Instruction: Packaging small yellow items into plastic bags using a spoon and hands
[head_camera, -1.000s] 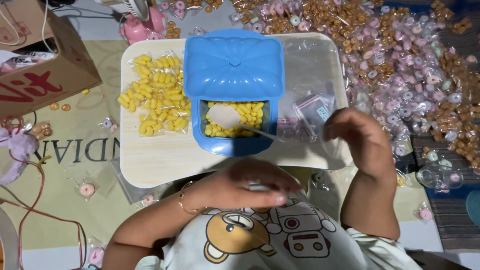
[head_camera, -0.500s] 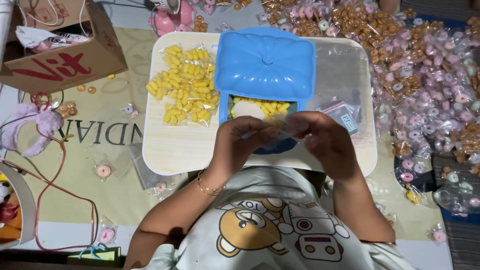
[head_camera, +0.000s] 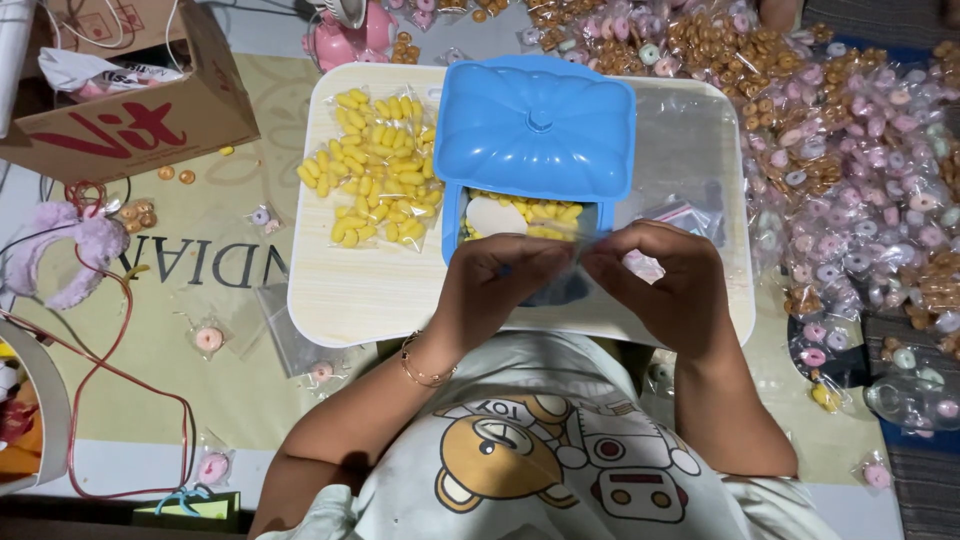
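My left hand (head_camera: 505, 283) and my right hand (head_camera: 665, 280) meet over the front of a small light wooden table (head_camera: 365, 300). Together they pinch a small clear plastic bag (head_camera: 578, 262) between the fingertips. Just beyond the hands stands a blue plastic box (head_camera: 535, 125) with its lid slid back, showing yellow capsule-shaped sweets and a white scoop (head_camera: 497, 215) inside. A pile of small bags of the same yellow sweets (head_camera: 375, 170) lies on the table's left half. A stack of clear empty bags (head_camera: 690, 130) lies on the right half.
Many small bags of pink and brown ring sweets (head_camera: 850, 110) cover the floor at right. A cardboard box (head_camera: 120, 100) sits at upper left, a pink furry headband (head_camera: 60, 255) and red cord (head_camera: 110, 380) at left. A pink toy (head_camera: 345, 40) stands behind the table.
A second ago my hands were apart and lower, near my lap. They rose and came together over the box, and now hold the clear bag between them.
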